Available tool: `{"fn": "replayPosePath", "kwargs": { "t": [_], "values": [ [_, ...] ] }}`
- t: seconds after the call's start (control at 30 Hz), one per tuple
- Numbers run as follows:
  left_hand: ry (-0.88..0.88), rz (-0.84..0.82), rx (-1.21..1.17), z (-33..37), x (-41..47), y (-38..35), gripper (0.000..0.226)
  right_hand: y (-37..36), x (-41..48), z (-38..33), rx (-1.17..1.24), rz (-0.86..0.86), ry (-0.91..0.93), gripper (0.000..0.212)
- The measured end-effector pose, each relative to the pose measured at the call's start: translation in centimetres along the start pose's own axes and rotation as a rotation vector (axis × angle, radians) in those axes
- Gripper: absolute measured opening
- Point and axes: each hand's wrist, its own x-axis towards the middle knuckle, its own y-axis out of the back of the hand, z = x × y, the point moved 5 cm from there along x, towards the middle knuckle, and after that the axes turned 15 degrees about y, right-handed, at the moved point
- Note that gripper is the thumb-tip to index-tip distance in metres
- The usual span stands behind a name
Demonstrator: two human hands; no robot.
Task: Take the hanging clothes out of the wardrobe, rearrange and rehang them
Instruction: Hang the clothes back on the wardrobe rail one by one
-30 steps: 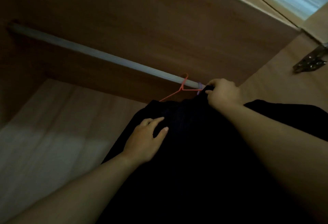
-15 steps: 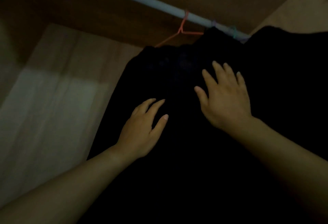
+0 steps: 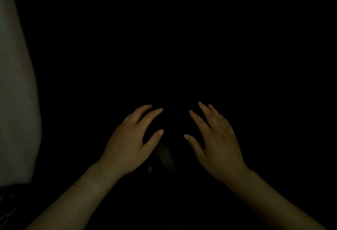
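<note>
- Low in the middle of the view, against the black garment (image 3: 173, 47), the left hand (image 3: 127, 144) and the right hand (image 3: 217, 144) are side by side, a little apart, backs toward the camera
- Both hands are slack and spread, fingers (image 3: 151, 115) nearly straight and thumbs turned toward each other; neither has hold of anything
- Whether the palms press the cloth or hover just off it cannot be told in this dark
- Judged from the flat, fanned fingers, the hands are placed to smooth or steady the cloth so that it drapes evenly, not to lift it
- The garment fills nearly the whole view, from beside the wardrobe's pale side panel (image 3: 16, 102) at the left edge across to the right edge
- Only its left border shows, running top to bottom along that panel, so its long axis seems to run up and down, as cloth hangs
- Which end is the collar or hem cannot be told; no hanger or rail shows
- A faint pale patch (image 3: 166, 156) between the wrists is too dim to name
</note>
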Motion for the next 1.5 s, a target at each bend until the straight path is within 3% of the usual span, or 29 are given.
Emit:
{"fn": "replayPosePath", "kwargs": {
  "t": [0.23, 0.4, 0.53, 0.67, 0.83, 1.1, 1.3, 1.5],
  "values": [
    [-0.001, -0.335, -0.211, 2.0, -13.0, -11.6, 0.056, -0.4, -18.2, -2.3, -0.011, -0.296, -0.342, 0.058],
    [-0.133, -0.589, -0.287, 5.7, -21.8, -17.0, 0.051, 3.9, -30.5, -6.8, -0.033, -0.420, -0.647, 0.060],
    [-0.365, -0.817, -0.296, 11.0, -28.2, -20.0, 0.050, 9.1, -38.4, -11.4, -0.077, -0.522, -0.916, 0.060],
    [-0.568, -0.999, -0.302, 17.1, -34.8, -20.7, 0.058, 15.2, -44.7, -15.7, -0.198, -0.475, -1.157, 0.059],
    [-0.681, -1.193, -0.345, 25.3, -42.8, -20.4, 0.066, 23.1, -52.5, -19.4, -0.346, -0.320, -1.431, 0.067],
    [-1.064, -1.244, -0.541, 45.8, -58.2, -17.9, 0.054, 40.3, -66.2, -23.7, -0.585, -0.156, -1.731, 0.062],
    [-0.999, -1.386, -0.718, 63.2, -71.2, -14.2, 0.054, 56.9, -76.4, -25.7, -0.763, -0.190, -1.794, 0.059],
    [-1.084, -1.345, -0.681, 76.6, -77.0, -13.6, 0.061, 68.0, -84.8, -20.3, -0.774, -0.161, -1.770, 0.058]
  ]
}}
